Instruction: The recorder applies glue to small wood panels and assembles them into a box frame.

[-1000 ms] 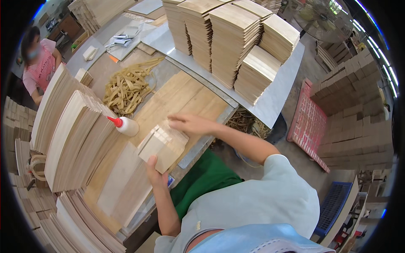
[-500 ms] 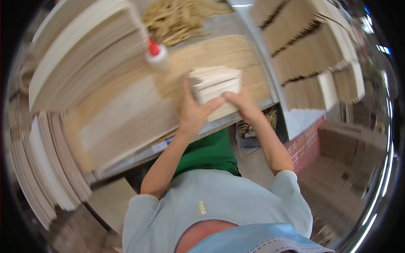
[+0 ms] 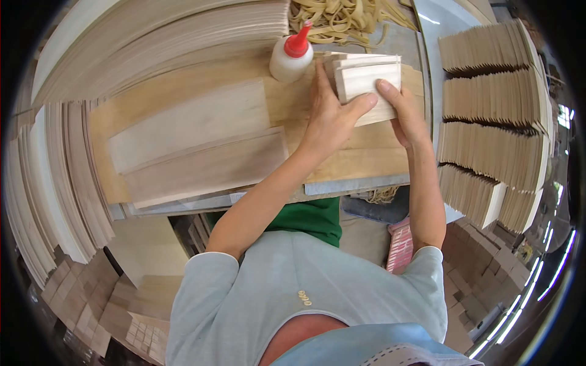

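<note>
You had the bundle of short pale wood pieces (image 3: 369, 79) between both hands, over the right part of the bench (image 3: 360, 165); whether it rested on the surface or was lifted slightly, I cannot tell. Your left hand (image 3: 332, 122) held its left side, the fingers reaching toward the far end and the thumb laid across the near face. Your right hand (image 3: 408, 119) held the right side, its thumb pressed on that same face near the left one; most of its fingers were hidden behind the wood.

The pieces did not sit flush: some stood stepped back at the far side. The step in hand looked to be steadying or evening up the bundle. From that hold, the next move called for even pressure from both sides, so that no loose piece slid out, and for care around the white bottle with a red nozzle (image 3: 290, 61), just left of the bundle.

Farther off lay a pile of tan bands (image 3: 348, 21). Two flat boards (image 3: 195, 128) lay to the left, and tall stacks of wood (image 3: 488, 91) stood to the right.
</note>
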`<control>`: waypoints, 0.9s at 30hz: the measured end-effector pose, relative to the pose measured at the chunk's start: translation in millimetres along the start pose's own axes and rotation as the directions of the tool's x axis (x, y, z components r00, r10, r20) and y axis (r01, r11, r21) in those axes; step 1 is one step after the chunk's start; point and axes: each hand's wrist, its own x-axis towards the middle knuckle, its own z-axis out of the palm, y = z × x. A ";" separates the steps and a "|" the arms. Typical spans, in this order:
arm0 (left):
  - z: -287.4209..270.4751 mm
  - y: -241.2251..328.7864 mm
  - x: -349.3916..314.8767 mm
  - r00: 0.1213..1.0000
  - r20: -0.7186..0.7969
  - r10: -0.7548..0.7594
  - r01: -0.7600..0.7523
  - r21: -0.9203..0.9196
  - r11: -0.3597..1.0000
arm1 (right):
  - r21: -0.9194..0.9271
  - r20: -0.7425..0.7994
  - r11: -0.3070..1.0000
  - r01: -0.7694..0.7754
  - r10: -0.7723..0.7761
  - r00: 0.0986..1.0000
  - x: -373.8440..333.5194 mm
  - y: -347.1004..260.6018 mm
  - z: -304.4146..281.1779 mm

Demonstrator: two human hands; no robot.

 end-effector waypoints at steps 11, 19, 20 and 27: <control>2.3 -6.1 -5.9 0.996 -0.041 0.077 -0.078 -0.038 0.996 | -0.060 -0.077 0.998 -0.021 0.016 0.997 13.7 -4.4 8.2; 9.5 0.3 -3.4 0.991 -0.077 0.114 -0.104 0.118 0.987 | 0.041 -0.124 0.999 -0.026 0.031 0.992 10.6 -8.6 7.0; 9.9 0.4 -7.2 0.989 -0.071 0.128 -0.116 0.151 0.982 | 0.051 -0.126 0.998 -0.021 0.027 0.992 6.1 -7.9 5.9; 11.5 -2.5 -23.1 0.987 -0.054 0.152 -0.128 0.312 0.941 | 0.124 -0.114 0.992 -0.032 0.046 0.992 -7.0 7.0 -1.7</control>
